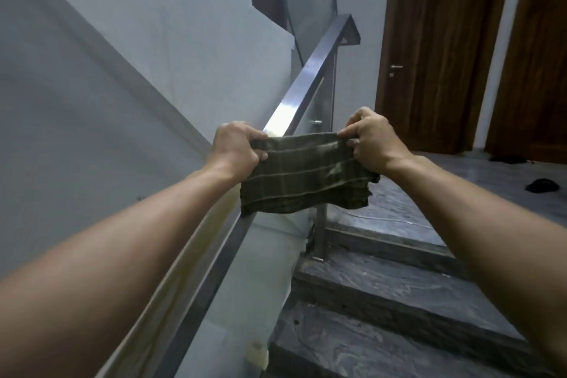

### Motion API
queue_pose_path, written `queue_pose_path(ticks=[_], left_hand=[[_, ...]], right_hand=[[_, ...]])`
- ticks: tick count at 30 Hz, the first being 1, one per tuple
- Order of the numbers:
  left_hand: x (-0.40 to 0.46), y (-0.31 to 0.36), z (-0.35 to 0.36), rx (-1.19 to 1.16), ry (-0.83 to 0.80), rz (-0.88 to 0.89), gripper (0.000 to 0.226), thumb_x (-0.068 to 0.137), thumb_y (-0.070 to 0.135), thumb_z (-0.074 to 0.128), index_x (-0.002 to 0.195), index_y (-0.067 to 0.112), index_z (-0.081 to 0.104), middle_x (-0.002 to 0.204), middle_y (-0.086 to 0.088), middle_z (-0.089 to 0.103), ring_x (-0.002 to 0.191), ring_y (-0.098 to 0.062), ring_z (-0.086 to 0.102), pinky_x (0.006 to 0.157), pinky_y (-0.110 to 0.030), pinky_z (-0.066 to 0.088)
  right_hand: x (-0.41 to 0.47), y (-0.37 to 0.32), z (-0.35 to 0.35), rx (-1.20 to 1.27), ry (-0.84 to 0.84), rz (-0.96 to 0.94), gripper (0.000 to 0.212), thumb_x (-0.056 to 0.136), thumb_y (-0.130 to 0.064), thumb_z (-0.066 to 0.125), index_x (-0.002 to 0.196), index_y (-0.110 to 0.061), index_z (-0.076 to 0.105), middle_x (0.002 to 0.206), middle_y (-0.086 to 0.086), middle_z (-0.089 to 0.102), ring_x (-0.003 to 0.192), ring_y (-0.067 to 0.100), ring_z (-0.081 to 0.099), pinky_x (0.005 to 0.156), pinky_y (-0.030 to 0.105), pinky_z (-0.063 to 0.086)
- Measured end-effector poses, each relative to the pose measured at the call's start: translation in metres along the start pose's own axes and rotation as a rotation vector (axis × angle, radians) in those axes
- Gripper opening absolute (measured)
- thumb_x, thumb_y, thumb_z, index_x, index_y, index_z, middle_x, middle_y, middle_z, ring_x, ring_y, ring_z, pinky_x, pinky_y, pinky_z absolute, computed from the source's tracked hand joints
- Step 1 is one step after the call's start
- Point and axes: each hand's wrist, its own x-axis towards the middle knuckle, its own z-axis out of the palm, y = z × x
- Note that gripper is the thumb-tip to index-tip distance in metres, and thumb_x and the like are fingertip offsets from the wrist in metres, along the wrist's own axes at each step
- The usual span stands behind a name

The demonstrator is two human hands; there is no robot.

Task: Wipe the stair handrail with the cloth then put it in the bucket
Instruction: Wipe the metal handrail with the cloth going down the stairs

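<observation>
While over handrail (310,77), hand-stretched cloth (303,175).

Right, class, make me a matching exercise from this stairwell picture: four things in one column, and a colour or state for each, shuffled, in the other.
Things:
1. cloth
2. handrail
3. door
4. stair treads

Descriptions:
A. brown wood, shut
B. dark green with pale stripes, stretched between the left hand and right hand
C. grey marbled stone
D. shiny metal, sloping

Pairs: 1-B, 2-D, 3-A, 4-C
</observation>
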Motion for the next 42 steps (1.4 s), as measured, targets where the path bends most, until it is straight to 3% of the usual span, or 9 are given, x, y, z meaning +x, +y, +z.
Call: queue_pose_path(ticks=[6, 14, 17, 21, 28, 32, 35, 38, 42], left_hand=[[0.058, -0.001, 0.022, 0.091, 0.062, -0.109, 0.032, 0.076, 0.013, 0.078, 0.108, 0.011, 0.072, 0.104, -0.007, 0.072, 0.097, -0.021, 0.066, 0.094, -0.025, 0.05], [0.131, -0.007, 0.052, 0.151, 0.158, -0.295, 0.033, 0.078, 0.013, 0.074, 0.11, 0.008, 0.071, 0.114, -0.014, 0.071, 0.109, -0.026, 0.065, 0.102, -0.03, 0.047], [0.151, -0.005, 0.061, 0.178, 0.161, -0.343, 0.031, 0.078, 0.014, 0.074, 0.108, 0.008, 0.072, 0.114, -0.017, 0.07, 0.111, -0.029, 0.064, 0.101, -0.032, 0.048], [0.169, 0.003, 0.076, 0.334, 0.126, -0.272, 0.014, 0.082, 0.011, 0.067, 0.088, 0.0, 0.073, 0.098, -0.02, 0.07, 0.095, -0.035, 0.065, 0.088, -0.034, 0.052], [0.189, 0.013, 0.096, 0.442, 0.061, -0.243, 0.015, 0.082, 0.017, 0.068, 0.074, 0.004, 0.069, 0.093, -0.015, 0.065, 0.09, -0.034, 0.063, 0.078, -0.032, 0.047], [0.19, 0.026, 0.107, 0.538, -0.013, -0.259, 0.021, 0.084, 0.025, 0.065, 0.093, 0.005, 0.067, 0.115, -0.013, 0.052, 0.111, -0.032, 0.05, 0.093, -0.039, 0.043], [0.192, 0.031, 0.115, 0.565, -0.089, -0.114, 0.027, 0.085, 0.013, 0.051, 0.109, 0.004, 0.06, 0.134, -0.017, 0.043, 0.125, -0.033, 0.039, 0.106, -0.041, 0.034], [0.198, 0.029, 0.126, 0.385, -0.256, -0.079, 0.043, 0.094, 0.015, 0.036, 0.133, -0.001, 0.039, 0.157, -0.021, 0.015, 0.147, -0.033, 0.011, 0.121, -0.044, 0.009], [0.193, 0.014, 0.142, 0.369, -0.377, -0.186, 0.064, 0.101, 0.032, 0.029, 0.15, 0.0, 0.003, 0.16, -0.019, -0.006, 0.149, -0.033, -0.003, 0.121, -0.043, 0.003]], right_hand=[[0.101, 0.02, 0.019, 0.03, -0.065, -0.049, 0.012, 0.088, -0.003, 0.058, 0.095, -0.01, 0.063, 0.102, 0.003, 0.053, 0.094, 0.021, 0.056, 0.083, 0.035, 0.056], [0.223, 0.031, 0.043, -0.231, -0.118, -0.293, 0.03, 0.079, 0.004, 0.061, 0.098, -0.014, 0.074, 0.114, 0.006, 0.052, 0.098, 0.035, 0.055, 0.092, 0.046, 0.048], [0.257, 0.032, 0.052, -0.282, -0.136, -0.327, 0.027, 0.079, 0.002, 0.061, 0.101, -0.009, 0.071, 0.114, 0.008, 0.052, 0.098, 0.034, 0.056, 0.091, 0.043, 0.048], [0.29, 0.041, 0.058, -0.26, -0.219, -0.286, 0.029, 0.073, -0.009, 0.056, 0.1, -0.009, 0.064, 0.104, 0.008, 0.054, 0.093, 0.033, 0.056, 0.08, 0.039, 0.046], [0.316, 0.065, 0.056, -0.386, -0.16, -0.427, 0.015, 0.08, -0.008, 0.063, 0.092, -0.011, 0.071, 0.102, 0.009, 0.053, 0.09, 0.034, 0.053, 0.076, 0.036, 0.044], [0.321, 0.074, 0.056, -0.461, -0.114, -0.514, 0.018, 0.086, -0.015, 0.058, 0.096, -0.017, 0.074, 0.102, 0.008, 0.054, 0.086, 0.029, 0.046, 0.074, 0.032, 0.036], [0.325, 0.077, 0.061, -0.633, -0.007, -0.616, 0.021, 0.087, -0.019, 0.056, 0.093, -0.023, 0.076, 0.109, 0.009, 0.053, 0.102, 0.031, 0.044, 0.086, 0.04, 0.034], [0.324, 0.075, 0.067, -0.744, 0.037, -0.642, 0.028, 0.086, -0.014, 0.048, 0.095, -0.017, 0.074, 0.106, 0.011, 0.054, 0.101, 0.032, 0.047, 0.083, 0.042, 0.035], [0.314, 0.08, 0.075, -0.638, -0.102, -0.64, 0.037, 0.087, -0.011, 0.036, 0.105, -0.008, 0.068, 0.11, 0.013, 0.062, 0.1, 0.031, 0.053, 0.085, 0.039, 0.04]])
